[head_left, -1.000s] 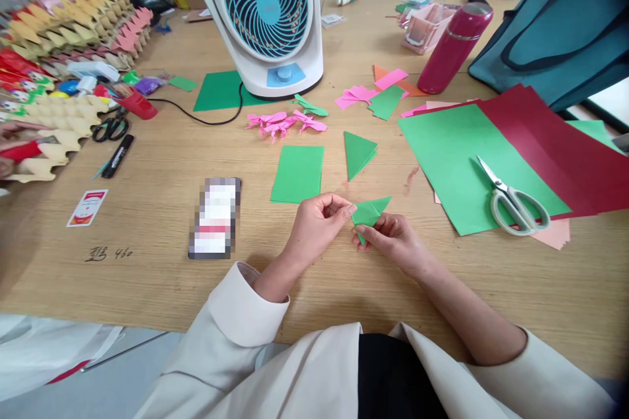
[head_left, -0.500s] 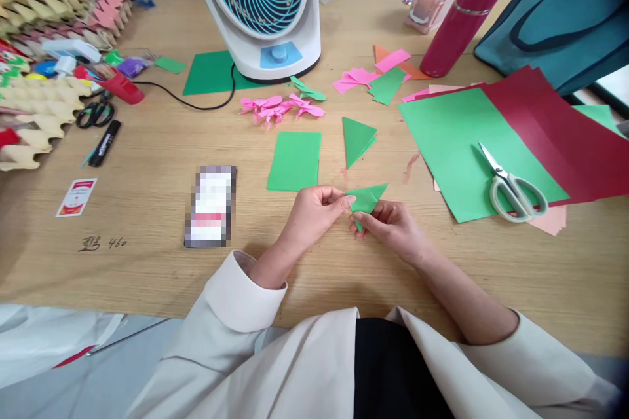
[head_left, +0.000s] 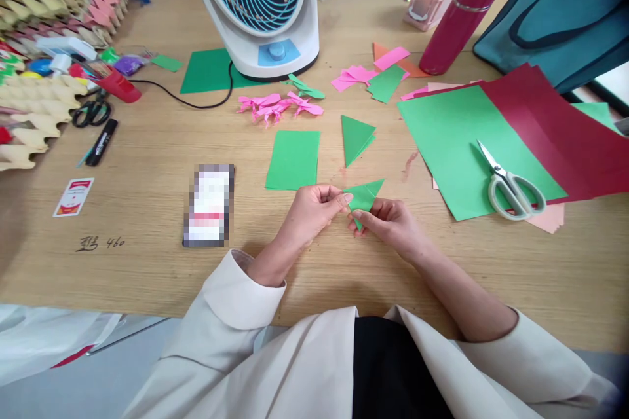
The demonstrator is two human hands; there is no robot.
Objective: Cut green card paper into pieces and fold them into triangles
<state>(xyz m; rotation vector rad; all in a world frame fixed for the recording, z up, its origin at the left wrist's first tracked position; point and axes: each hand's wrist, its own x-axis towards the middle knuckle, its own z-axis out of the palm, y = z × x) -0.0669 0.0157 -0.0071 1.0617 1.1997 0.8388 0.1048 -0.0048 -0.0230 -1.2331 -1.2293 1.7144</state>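
A small folded green paper piece (head_left: 364,196) is pinched between both hands just above the wooden table (head_left: 147,209). My left hand (head_left: 314,211) grips its left corner with thumb and fingertips closed. My right hand (head_left: 390,226) pinches its lower edge, fingers curled. Just beyond lie a green paper rectangle (head_left: 293,159) and a folded green triangle (head_left: 356,137).
A white and blue desk fan (head_left: 258,6) stands at the back, with pink folded paper shapes (head_left: 278,107) in front. Green and red sheets (head_left: 472,144) with scissors (head_left: 514,186) lie right. A phone (head_left: 209,205), marker (head_left: 101,143) and a magenta bottle (head_left: 462,16) are around.
Both hands keep hold of the green piece with barely any movement. The view has tilted a little, shifting everything upward in the picture.
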